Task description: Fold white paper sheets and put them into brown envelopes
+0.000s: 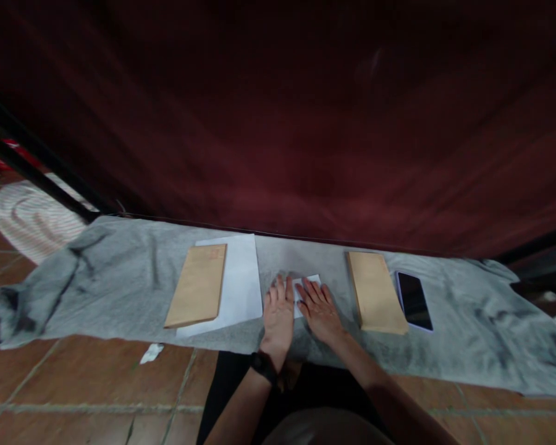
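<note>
A small piece of white paper (298,307) lies on the grey cloth between my hands, partly covered by them. My left hand (278,314) rests flat with its fingers stretched out, at the paper's left side. On the paper's right part lies my right hand (320,311), palm down, fingers spread. To the left, a stack of brown envelopes (197,284) sits on top of larger white sheets (241,281). A second stack of brown envelopes (377,292) is right of my right hand. What lies under my palms is hidden.
Beside the right stack is a phone (414,301) with a dark screen. The grey cloth (134,278) covers a narrow bench-like surface. Behind it hangs a dark red sheet (278,123) between dark poles. A white scrap (152,353) lies on the tiled floor (97,377).
</note>
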Motion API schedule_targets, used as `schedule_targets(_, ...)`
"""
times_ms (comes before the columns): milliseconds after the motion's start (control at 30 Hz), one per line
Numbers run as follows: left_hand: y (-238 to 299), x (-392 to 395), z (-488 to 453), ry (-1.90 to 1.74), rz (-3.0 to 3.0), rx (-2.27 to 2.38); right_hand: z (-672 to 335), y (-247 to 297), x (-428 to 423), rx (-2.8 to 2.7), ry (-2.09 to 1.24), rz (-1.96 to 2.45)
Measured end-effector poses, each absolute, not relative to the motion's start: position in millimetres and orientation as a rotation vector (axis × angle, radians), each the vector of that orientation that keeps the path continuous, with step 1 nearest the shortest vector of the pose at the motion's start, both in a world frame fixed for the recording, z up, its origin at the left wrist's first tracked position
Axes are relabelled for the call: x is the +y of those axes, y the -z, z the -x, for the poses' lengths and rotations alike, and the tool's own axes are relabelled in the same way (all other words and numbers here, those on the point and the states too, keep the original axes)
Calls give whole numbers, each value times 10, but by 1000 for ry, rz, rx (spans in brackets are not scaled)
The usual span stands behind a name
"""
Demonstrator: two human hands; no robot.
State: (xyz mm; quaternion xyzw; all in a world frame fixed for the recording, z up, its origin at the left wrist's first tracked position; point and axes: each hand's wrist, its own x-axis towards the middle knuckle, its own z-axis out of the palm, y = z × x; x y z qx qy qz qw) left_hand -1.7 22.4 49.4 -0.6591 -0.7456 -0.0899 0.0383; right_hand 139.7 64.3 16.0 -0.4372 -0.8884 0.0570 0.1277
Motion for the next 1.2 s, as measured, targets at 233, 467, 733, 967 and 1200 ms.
schedule_targets(233, -239, 180, -4, 366, 2263, -2142, -1447, -39, 654, -2667, -7, 1256)
schedule_targets(467, -146, 149, 71, 391, 2188, -2179, -1496, 8, 696, -2652, 42, 1259)
schedule_targets(733, -79, 66, 47, 429, 2168, -2181, -1695, 81, 825, -2576, 118, 1319)
schedule_targets(967, -59, -156, 139, 447, 2279, -2029, -1755, 126, 846, -2563, 162, 1283)
schedule_targets(1200, -121, -325, 192, 394, 2325, -2012, -1808, 78, 869, -2445, 62, 1357)
